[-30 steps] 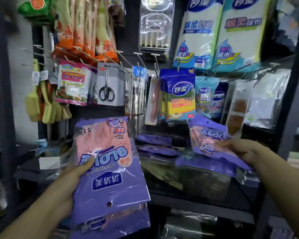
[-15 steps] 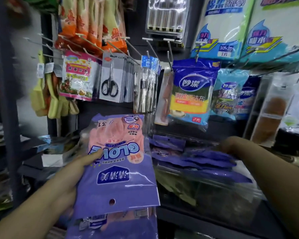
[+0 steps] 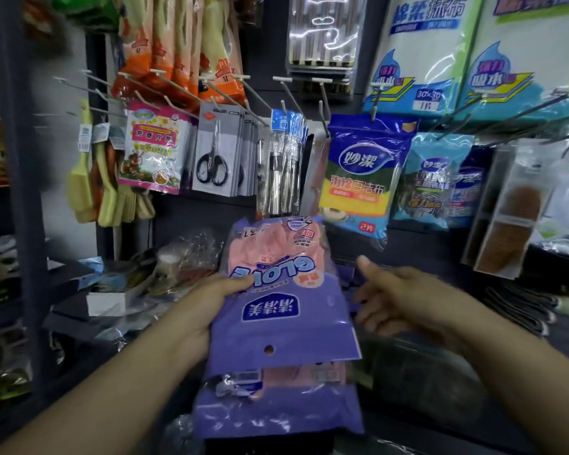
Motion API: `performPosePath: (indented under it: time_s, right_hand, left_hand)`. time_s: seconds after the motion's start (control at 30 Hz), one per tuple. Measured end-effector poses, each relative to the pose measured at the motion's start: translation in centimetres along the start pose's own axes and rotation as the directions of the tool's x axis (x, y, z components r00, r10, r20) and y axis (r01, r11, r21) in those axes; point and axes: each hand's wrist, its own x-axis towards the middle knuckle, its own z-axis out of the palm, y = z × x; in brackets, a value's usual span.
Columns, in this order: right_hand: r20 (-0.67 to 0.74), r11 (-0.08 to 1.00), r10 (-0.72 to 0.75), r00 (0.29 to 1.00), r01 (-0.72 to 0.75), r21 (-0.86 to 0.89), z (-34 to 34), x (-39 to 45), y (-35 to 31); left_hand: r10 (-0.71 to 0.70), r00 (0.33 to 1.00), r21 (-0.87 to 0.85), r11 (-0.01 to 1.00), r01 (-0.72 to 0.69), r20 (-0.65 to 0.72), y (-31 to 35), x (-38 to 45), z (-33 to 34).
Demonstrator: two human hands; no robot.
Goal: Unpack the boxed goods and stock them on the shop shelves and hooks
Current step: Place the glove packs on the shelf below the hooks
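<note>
At lower centre, the left hand (image 3: pixel 204 310) grips two purple glove packs (image 3: pixel 286 323), stacked upside down, thumb pinching the top one. Right hand (image 3: pixel 404 300) hovers just beside, fingers loosely spread. Behind hang scissors cards (image 3: pixel 216 156) and one sponge pack (image 3: pixel 362 178).

The glove packs (image 3: pixel 286 310) are purple with pink gloves showing; the hanging sponge pack (image 3: pixel 362 175) is blue over yellow; the carded scissors (image 3: pixel 216 165) have black handles.
</note>
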Motion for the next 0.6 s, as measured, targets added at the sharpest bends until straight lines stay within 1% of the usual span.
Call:
performPosePath:
  time_s: [0.03, 0.1, 0.17, 0.27, 0.33, 0.43, 0.53, 0.6]
  right_hand:
    - [0.1, 0.99, 0.054, 0.994, -0.066, 0.122, 0.8, -0.3, 0.0]
    - [0.237, 0.933, 0.077, 0.969, -0.154, 0.326, 1.7, -0.8, 0.0]
    - [0.256, 0.878, 0.074, 0.964, -0.185, 0.442, 1.9, -0.4, 0.4]
    - [0.177, 0.831, 0.067, 0.982, -0.153, 0.534, 1.6, 0.5, 1.2]
    - [0.137, 0.823, 0.06, 0.989, -0.127, 0.554, 0.9, 1.1, 1.3]
    - [0.093, 0.834, 0.069, 0.993, -0.109, 0.541, 0.2, 2.4, 0.5]
    - [0.052, 0.871, 0.108, 0.993, -0.12, 0.477, 0.4, 3.9, -0.4]
    - [0.074, 0.877, 0.141, 0.987, -0.159, 0.453, 0.8, 4.4, -0.3]
  left_hand:
    - [-0.023, 1.0, -0.002, 1.0, 0.023, 0.005, 0.0, 0.2, 0.7]
    - [-0.095, 0.995, 0.012, 0.995, 0.095, 0.03, 0.1, 0.4, 1.9]
    - [-0.143, 0.988, 0.054, 0.989, 0.14, 0.063, 0.3, 0.8, 2.8]
    - [-0.153, 0.983, 0.142, 0.98, 0.137, 0.103, 0.9, 1.1, 3.7]
    - [-0.122, 0.982, 0.172, 0.98, 0.097, 0.142, 1.3, 1.1, 4.1]
    - [-0.041, 0.981, 0.149, 0.989, 0.013, 0.191, 1.6, 0.9, 4.2]
    - [0.005, 0.985, 0.09, 0.996, -0.021, 0.17, 1.8, 1.0, 3.1]
    - [-0.005, 0.987, 0.082, 0.997, -0.009, 0.162, 1.7, 1.0, 2.0]
